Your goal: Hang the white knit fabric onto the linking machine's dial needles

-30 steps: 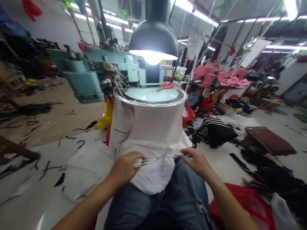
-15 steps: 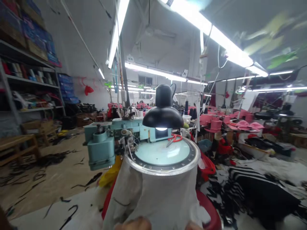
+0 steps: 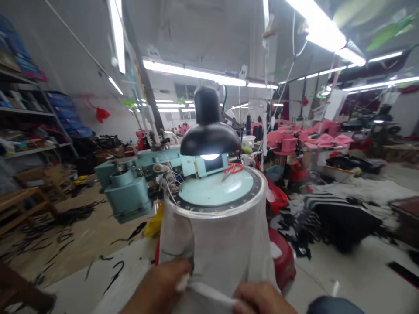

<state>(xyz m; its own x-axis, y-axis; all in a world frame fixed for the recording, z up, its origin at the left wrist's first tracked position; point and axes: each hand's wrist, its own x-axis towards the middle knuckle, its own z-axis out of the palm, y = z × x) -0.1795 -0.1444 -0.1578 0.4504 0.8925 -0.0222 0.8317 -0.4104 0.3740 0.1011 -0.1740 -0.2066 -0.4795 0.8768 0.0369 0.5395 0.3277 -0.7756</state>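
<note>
Pinching a white strip (image 3: pixel 209 293) in left hand (image 3: pixel 157 283) and right hand (image 3: pixel 262 298) fingers against a mesh tube (image 3: pixel 216 248) hanging from a teal dial (image 3: pixel 218 193), seemingly needing feeding upward next.

Long garment workroom under fluorescent tube lights (image 3: pixel 193 72)
Metal shelving (image 3: pixel 26 111) and wooden stools (image 3: pixel 29 205) stand left; black scraps litter the tan floor (image 3: pixel 75 248); windows (image 3: pixel 185 91) pierce the far wall (image 3: pixel 166 85).

The left hand (image 3: pixel 157 285) and right hand (image 3: pixel 262 298) pinch a narrow white fabric strip (image 3: pixel 209 293) on a sheer white knitted tube (image 3: pixel 216 248). Above the grip, the tube hangs from a round pale-blue machine dial (image 3: pixel 212 192) carrying red-handled scissors (image 3: pixel 233 169), beneath a black dome lamp (image 3: pixel 209 139).
</note>
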